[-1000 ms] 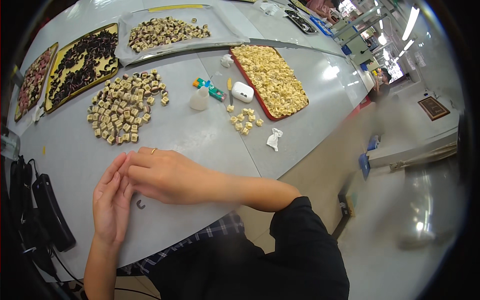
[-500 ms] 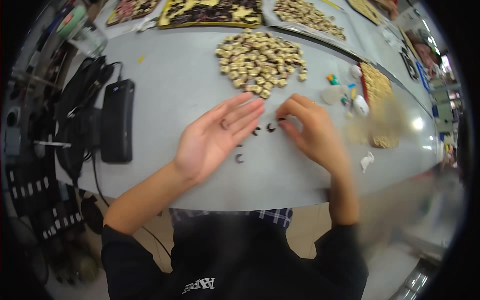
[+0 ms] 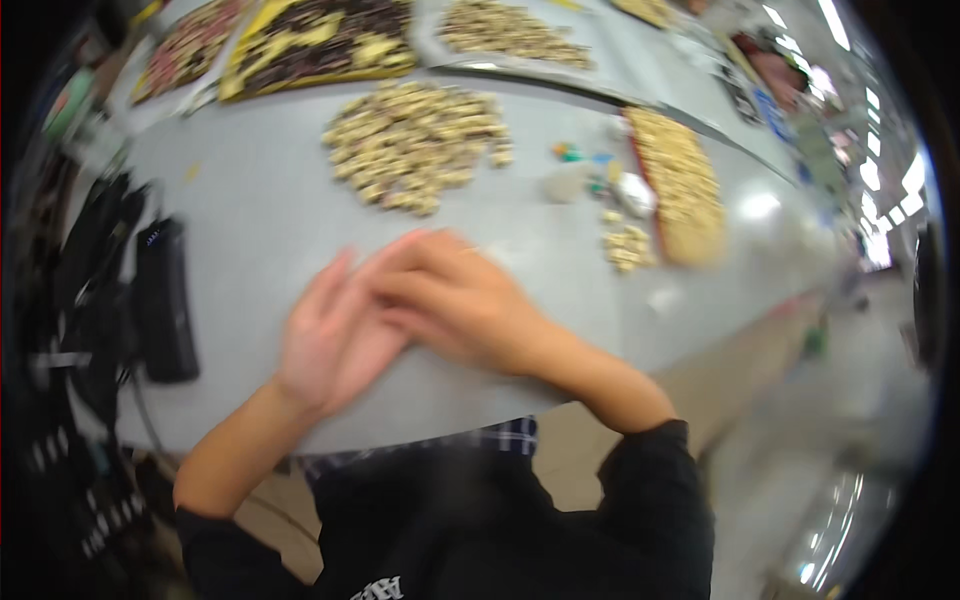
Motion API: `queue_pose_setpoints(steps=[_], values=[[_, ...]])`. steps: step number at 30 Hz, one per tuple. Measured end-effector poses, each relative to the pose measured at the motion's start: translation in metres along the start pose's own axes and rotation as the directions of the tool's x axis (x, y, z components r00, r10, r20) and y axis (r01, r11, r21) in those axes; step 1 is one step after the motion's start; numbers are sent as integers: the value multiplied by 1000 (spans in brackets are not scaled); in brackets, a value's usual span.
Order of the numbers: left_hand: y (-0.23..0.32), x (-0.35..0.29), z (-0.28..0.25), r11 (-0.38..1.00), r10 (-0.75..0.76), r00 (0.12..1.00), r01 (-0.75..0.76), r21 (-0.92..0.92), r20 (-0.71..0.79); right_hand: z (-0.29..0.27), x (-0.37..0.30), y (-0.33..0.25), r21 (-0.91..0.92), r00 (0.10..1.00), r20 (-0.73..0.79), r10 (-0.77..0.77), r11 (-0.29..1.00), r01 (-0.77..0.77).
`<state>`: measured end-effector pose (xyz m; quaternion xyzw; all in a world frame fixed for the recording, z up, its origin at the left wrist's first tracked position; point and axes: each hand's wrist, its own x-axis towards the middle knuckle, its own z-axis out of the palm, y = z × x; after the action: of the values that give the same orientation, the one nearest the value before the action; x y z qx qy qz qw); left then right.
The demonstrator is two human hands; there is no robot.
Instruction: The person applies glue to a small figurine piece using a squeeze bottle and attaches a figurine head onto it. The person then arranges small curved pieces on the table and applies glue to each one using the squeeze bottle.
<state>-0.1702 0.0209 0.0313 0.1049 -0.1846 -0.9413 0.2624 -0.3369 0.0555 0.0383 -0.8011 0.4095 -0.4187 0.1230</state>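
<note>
Though near the hands (image 3: 455, 300), cream-and-brown pieces (image 3: 410, 145) apart, just beyond them.

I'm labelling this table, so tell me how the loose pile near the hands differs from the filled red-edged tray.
The loose pile lies straight on the grey table, while the red-edged tray contains its pieces. The pile mixes cream with dark patches; the tray's load looks cream throughout. The pile's outline is rounded and ragged, the tray's long and narrow. Both comprise many small pieces, blurred here.

Bright ceiling lights (image 3: 833, 22), glare on tabletop (image 3: 760, 206), motion blur
</note>
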Motion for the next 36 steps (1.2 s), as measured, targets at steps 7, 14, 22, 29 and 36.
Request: queue_pose_setpoints(steps=[7,14,22,29,36], values=[[0,-7,0,1000,22,999,-23,9,23,6,-4,5,180,999,5,-53,982,51],[-4,0,1,961,51,998,-58,269,31,1,-9,4,159,997,28,-69,985,63],[3,-4,11,895,223,975,-194,401,-26,-22,1,-2,265,981,-191,42,964,10],[10,-7,16,960,262,963,-267,84,65,-27,2,0,249,935,-347,76,968,13],[9,-12,5,883,270,954,-190,430,-131,-21,2,8,261,938,-336,84,965,7]])
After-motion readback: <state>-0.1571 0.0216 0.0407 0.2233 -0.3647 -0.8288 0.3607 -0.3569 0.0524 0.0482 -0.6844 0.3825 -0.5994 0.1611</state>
